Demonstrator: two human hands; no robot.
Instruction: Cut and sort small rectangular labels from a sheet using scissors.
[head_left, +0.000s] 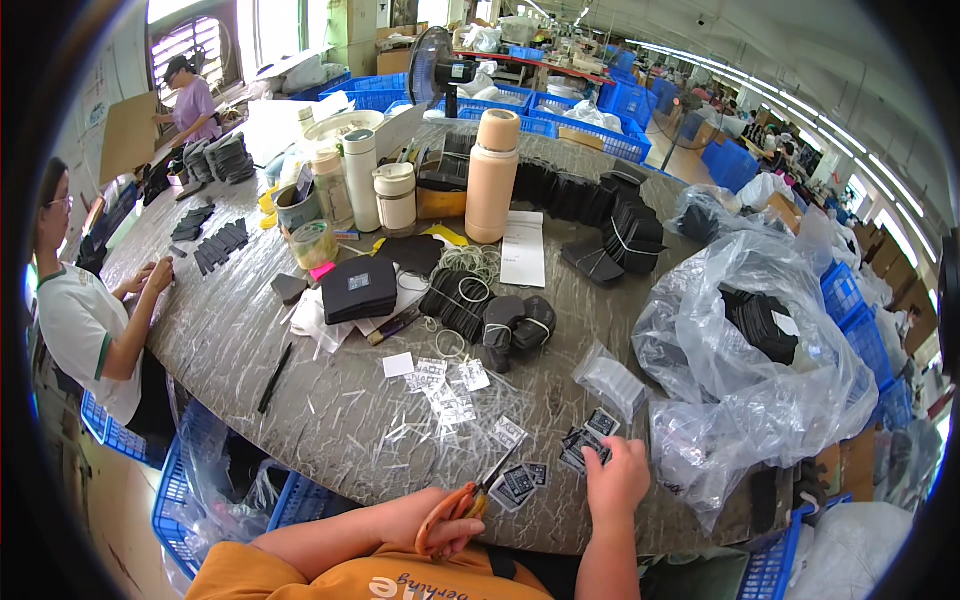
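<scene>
My left hand [452, 522] is closed round the orange handles of a pair of scissors [468, 500]. Their blades point up and away over the table, close above a small group of black square labels [517, 484]. To the right, my right hand [617, 475] has its thumb and fingertips pinched at the edge of a loose pile of similar black labels [577, 447]. One label [602, 422] lies just beyond that pile. Farther off are white printed paper pieces [445, 392] and scattered thin clear offcuts [410, 437].
A large clear plastic bag [690, 390] holding black pieces stands at the right. Behind my hands are stacked black pieces [360, 287], a peach flask [492, 180] and several containers. A black pen-like stick [275, 378] lies left. A co-worker [90, 320] sits at the table's left edge.
</scene>
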